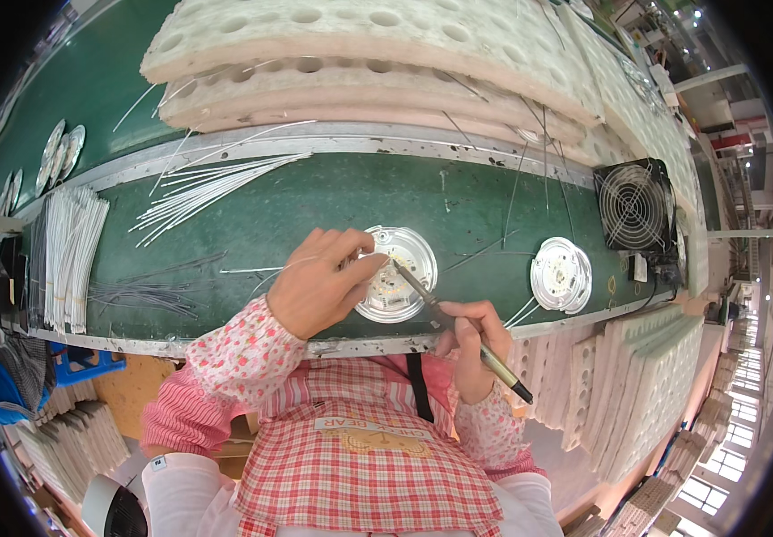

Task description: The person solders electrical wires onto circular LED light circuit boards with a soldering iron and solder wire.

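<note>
A round silver disc (411, 309) with small parts on its face lies near the table's front edge. My left hand (319, 279) rests over its left side, thumb and fingertips pinched together at the face. A thin white wire (252, 270) runs in under that hand from the left; its end is hidden by the fingers. My right hand (479, 345) is closed round a slim pen-shaped tool (500, 369) with a dark grip and a brownish-gold rear. The tool's pointed tip touches or nearly touches the disc beside my left fingertips.
Several white wires (199, 199) lie fanned at the back left, with dark wires (154, 291) nearer. A bundle of white wires (78, 259) stands farther left. On the right are stacked silver discs (562, 276) and a black fan (634, 206). Foam trays (360, 40) with holes line the back.
</note>
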A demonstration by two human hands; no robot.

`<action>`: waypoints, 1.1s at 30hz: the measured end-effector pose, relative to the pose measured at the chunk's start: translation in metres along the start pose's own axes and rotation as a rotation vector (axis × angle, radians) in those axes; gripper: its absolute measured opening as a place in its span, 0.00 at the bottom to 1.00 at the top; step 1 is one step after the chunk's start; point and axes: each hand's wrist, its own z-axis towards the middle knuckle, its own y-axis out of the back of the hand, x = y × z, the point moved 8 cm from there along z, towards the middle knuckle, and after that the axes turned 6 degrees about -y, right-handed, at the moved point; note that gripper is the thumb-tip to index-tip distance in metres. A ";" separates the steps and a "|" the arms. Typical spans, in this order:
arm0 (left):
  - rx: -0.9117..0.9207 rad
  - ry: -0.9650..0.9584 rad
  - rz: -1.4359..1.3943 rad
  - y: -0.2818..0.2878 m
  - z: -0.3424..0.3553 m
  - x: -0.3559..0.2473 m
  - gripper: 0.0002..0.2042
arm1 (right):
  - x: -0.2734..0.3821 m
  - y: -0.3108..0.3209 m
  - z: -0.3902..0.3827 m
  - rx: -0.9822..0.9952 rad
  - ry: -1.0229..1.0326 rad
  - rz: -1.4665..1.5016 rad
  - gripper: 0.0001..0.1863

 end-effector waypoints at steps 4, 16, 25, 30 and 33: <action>0.081 -0.122 0.162 -0.003 -0.010 -0.003 0.24 | -0.004 -0.004 -0.004 -0.036 -0.021 0.033 0.12; 0.204 -0.228 0.284 -0.013 -0.012 -0.010 0.25 | 0.039 -0.051 0.004 -0.243 0.504 -0.917 0.42; 0.245 -0.190 0.019 0.019 0.019 -0.003 0.27 | 0.032 -0.020 0.027 0.139 0.271 -0.390 0.56; -0.001 -0.196 -0.431 0.046 0.024 -0.010 0.22 | 0.047 -0.011 0.039 0.440 0.137 0.002 0.56; -0.208 -0.233 0.193 0.075 0.014 -0.034 0.20 | 0.072 0.000 0.039 0.301 0.355 -0.123 0.44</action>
